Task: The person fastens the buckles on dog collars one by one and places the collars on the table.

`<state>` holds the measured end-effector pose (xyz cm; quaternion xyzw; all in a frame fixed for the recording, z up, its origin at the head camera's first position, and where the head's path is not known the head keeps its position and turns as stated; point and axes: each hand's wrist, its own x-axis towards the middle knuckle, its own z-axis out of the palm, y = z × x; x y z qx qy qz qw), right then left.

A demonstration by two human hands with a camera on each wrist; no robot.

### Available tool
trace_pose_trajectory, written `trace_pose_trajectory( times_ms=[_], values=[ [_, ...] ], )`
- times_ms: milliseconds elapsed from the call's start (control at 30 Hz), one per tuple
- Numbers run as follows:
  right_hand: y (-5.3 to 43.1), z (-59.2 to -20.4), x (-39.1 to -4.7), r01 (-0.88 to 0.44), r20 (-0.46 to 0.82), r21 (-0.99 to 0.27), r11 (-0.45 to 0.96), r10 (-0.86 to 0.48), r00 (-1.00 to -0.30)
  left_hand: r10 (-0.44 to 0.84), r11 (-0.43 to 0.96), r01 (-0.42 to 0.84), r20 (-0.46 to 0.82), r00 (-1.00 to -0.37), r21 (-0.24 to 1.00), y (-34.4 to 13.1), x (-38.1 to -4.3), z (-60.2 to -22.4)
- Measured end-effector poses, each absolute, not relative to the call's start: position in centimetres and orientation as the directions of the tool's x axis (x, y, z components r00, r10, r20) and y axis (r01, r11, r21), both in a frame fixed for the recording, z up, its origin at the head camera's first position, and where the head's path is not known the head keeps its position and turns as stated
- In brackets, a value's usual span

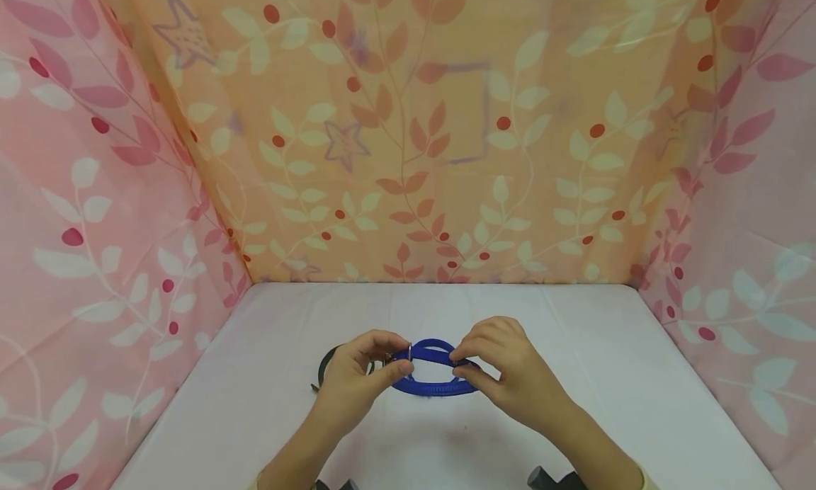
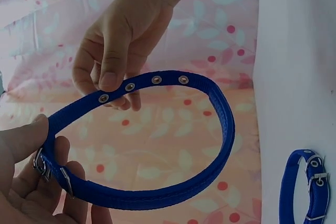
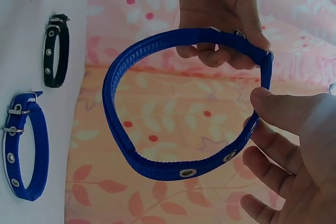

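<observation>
Both hands hold up a blue collar [image 2: 157, 195], a closed loop with metal eyelets along its strap. My left hand [image 1: 350, 380] grips it at the metal buckle [image 2: 41, 162], the thumb lying on the strap there. With thumb and fingertips, my right hand [image 1: 510, 366] pinches the strap beside the eyelets. The rest of the loop hangs towards the table. Another blue collar [image 3: 42, 153], buckled, stands on its edge on the white table below. A black collar [image 3: 63, 59] stands beyond it; in the head view my left hand partly covers it.
The white table [image 1: 268, 419] is enclosed by leaf-patterned cloth: an orange back wall [image 1: 408, 136] and pink sides [image 1: 83, 263]. Dark grey cylindrical parts [image 1: 540, 478] show at the bottom edge near the forearms.
</observation>
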<state>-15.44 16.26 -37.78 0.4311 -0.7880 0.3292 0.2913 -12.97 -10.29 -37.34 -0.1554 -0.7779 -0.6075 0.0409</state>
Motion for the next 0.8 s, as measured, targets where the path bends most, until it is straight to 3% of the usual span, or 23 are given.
trace_pose_trajectory(
  times_ms=[467, 800],
  values=[
    [16.20, -38.01, -15.52, -0.874, 0.744, -0.235, 0.426, -0.499, -0.443, 0.212, 0.228, 0.254, 0.207, -0.955, 0.940, -10.17, -13.03, -37.22],
    [15.72, -37.95, -15.24, -0.921, 0.793, -0.182, 0.343, -0.503, -0.344, 0.277, 0.358, 0.286, 0.192, -0.942, 0.889, -9.64, -12.58, -37.44]
  ],
)
